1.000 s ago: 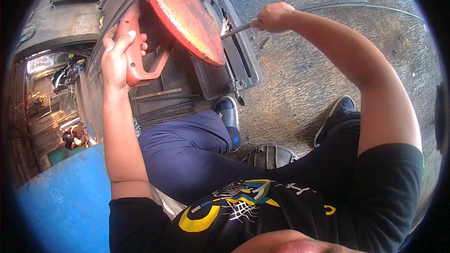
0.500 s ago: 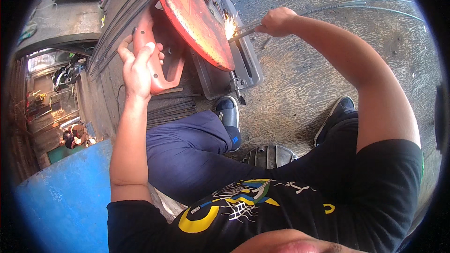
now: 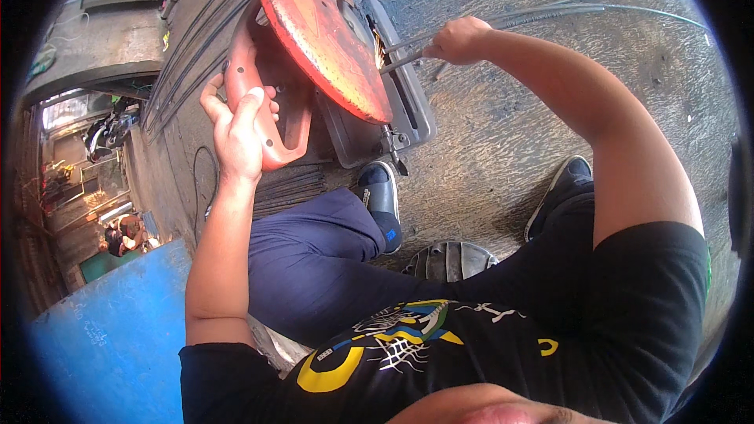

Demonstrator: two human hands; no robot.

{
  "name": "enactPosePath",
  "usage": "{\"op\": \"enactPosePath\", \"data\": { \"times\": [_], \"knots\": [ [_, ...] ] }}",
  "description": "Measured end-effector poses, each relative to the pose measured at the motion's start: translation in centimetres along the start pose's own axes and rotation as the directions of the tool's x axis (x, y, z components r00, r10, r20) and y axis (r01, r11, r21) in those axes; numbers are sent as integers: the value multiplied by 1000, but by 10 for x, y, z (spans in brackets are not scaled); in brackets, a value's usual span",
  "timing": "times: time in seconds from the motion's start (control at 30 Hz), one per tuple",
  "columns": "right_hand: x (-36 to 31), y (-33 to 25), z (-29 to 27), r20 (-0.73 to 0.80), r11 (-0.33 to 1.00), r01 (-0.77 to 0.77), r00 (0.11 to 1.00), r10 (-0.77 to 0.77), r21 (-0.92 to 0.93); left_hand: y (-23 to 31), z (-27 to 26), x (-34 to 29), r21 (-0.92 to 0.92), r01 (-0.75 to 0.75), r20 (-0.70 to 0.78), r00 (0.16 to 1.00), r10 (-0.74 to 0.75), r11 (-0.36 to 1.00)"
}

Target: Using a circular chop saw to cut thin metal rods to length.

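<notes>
A red chop saw (image 3: 318,39) with a round, worn blade guard stands on a grey metal base (image 3: 416,110) in front of me. My left hand (image 3: 239,127) is closed around its red loop handle (image 3: 245,67), thumb lying along the top. On the other side, my right hand (image 3: 462,39) grips metal rods (image 3: 402,60), whose ends reach under the guard's right edge. A small orange glow of sparks (image 3: 379,53) shows at that spot. The guard hides the cutting disc's contact with the rods.
Long thin rods (image 3: 628,8) stretch right across the worn floor. A bundle of dark rods (image 3: 287,188) lies beside my left leg. My feet flank a dark ribbed round object (image 3: 452,261). At lower left is a blue panel (image 3: 118,330); beyond it another person (image 3: 126,234) appears small.
The bright burst of sparks has shrunk to a faint glow. The saw's handle and guard sit slightly lower in the picture, with my left hand still on the handle.
</notes>
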State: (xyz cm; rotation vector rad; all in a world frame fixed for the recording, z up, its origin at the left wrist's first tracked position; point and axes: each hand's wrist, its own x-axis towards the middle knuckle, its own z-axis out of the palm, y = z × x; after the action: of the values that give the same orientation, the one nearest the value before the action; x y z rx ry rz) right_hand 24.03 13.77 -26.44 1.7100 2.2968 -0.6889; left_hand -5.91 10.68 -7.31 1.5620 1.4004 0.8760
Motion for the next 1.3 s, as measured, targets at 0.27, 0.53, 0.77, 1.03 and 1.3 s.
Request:
{"op": "enactPosePath", "data": {
  "times": [0.27, 0.53, 0.77, 1.03, 1.3],
  "knots": [
    [1, 1, 2, 18, 999, -15, 1000, 14, 51, -2, -2, 3, -11, 14, 17, 1000, -14, 1000],
    [4, 2, 5, 5, 996, -26, 1000, 25, 86, 2, 0, 3, -17, -19, 31, 999, 20, 1000],
    [5, 3, 6, 12, 996, -14, 1000, 13, 86, 4, 1, 4, 5, 3, 14, 1000, -3, 1000],
    [6, 6, 13, -35, 994, -1, 999, 5, 110, 8, 2, 2, 26, 12, 1, 1000, -12, 1000],
    [4, 5, 13, -36, 995, 11, 999, -7, 98, 6, 1, 4, 21, 17, 2, 1000, -17, 1000]
  ]
}}
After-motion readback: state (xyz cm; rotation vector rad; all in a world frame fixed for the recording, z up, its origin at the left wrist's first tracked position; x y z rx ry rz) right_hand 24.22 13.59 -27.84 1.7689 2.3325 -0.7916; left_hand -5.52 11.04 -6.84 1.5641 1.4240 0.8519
